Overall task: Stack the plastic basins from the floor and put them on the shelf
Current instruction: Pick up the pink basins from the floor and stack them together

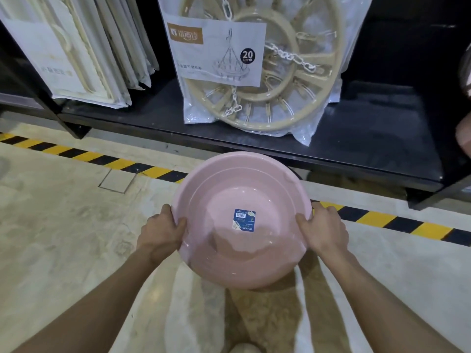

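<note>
A pink plastic basin (229, 189) with a blue label at its bottom is held off the floor, tilted toward me. A second rim line inside it suggests nested basins, though I cannot tell how many. My left hand (163, 230) grips its left rim with the thumb inside. On the opposite rim, my right hand (322, 230) holds on the same way. The basin hangs just in front of the low black shelf (369, 149), below its front edge.
On the shelf stands a bagged beige round clip hanger (260, 72), with flat white packaged goods (76, 52) to its left; bare shelf lies to its right. Yellow-black hazard tape (382, 217) runs along the pale floor. Something pinkish (465, 133) shows at the right edge.
</note>
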A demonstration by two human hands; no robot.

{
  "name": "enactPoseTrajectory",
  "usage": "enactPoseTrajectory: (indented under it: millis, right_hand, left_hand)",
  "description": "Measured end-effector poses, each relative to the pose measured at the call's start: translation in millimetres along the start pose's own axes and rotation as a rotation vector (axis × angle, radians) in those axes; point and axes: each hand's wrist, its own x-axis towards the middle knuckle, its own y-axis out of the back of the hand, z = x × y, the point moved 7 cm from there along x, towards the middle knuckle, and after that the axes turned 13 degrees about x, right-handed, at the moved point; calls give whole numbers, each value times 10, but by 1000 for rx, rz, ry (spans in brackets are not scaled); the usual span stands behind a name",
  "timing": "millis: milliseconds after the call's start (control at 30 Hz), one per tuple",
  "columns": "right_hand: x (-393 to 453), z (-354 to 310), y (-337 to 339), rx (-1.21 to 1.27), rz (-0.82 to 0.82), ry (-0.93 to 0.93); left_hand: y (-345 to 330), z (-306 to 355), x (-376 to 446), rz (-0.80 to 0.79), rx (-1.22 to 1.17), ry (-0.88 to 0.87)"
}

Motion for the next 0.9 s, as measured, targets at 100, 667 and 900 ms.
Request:
enactPoseTrajectory:
  millis: [100,667,900]
  right_hand:
    - [27,27,-55,51,1,-17]
    - [107,150,-239,453,-83,-131]
    - [-16,280,188,504,-47,-129]
  left_hand:
    - [-105,-28,48,-85,-118,15]
    - [-204,16,175,-80,-396,113]
    - [71,381,24,-58,-395,13]
